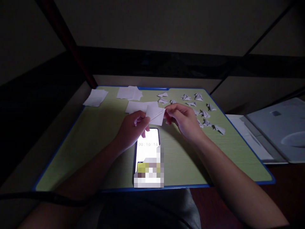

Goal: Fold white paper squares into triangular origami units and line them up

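A small white sheet of paper with a diagonal line across it, a crease or folded edge, is held up between my two hands. My left hand pinches its left side, thumb on top. At the paper's right corner, the thumb and forefinger of my right hand are closed together. Under the left fingers lies a lit phone with a timer on its screen, its lower part blurred out. Just behind the held sheet rest more white sheets, partly covered by it.
The green table has a blue rim. Stacked white paper lies at the far left, and another pile at the back edge. Several small folded paper shapes are scattered at the back right. A pale case-like object stands beyond the right edge.
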Demonstrator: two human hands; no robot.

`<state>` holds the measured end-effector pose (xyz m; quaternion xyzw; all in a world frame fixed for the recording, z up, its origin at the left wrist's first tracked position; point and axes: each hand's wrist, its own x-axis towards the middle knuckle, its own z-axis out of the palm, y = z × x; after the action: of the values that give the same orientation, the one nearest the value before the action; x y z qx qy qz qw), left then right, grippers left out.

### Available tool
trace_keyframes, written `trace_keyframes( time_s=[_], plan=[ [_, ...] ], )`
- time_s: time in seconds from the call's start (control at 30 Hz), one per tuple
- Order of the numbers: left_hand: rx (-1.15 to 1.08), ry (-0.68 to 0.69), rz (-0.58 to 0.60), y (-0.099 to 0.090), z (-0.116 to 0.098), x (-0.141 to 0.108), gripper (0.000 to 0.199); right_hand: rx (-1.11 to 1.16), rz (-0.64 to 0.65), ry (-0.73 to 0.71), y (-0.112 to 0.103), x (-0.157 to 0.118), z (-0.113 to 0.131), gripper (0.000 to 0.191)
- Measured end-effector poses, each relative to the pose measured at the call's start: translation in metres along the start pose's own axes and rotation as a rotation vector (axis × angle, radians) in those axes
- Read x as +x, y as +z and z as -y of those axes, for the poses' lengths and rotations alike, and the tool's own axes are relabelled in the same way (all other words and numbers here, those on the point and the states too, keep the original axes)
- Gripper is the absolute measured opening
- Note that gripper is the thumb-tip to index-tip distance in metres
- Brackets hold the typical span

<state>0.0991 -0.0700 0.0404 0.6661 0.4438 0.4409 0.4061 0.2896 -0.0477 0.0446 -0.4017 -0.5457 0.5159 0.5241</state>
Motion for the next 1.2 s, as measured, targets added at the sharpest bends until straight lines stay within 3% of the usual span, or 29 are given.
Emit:
trace_keyframes(
  time_s=[1.2],
  plan=[
    [0.052,-0.007,0.015,0.0005,-0.0006,-0.0003,0.022,-0.099,-0.048,0.018,0.0006,0.0002,0.0038,0.007]
  ],
)
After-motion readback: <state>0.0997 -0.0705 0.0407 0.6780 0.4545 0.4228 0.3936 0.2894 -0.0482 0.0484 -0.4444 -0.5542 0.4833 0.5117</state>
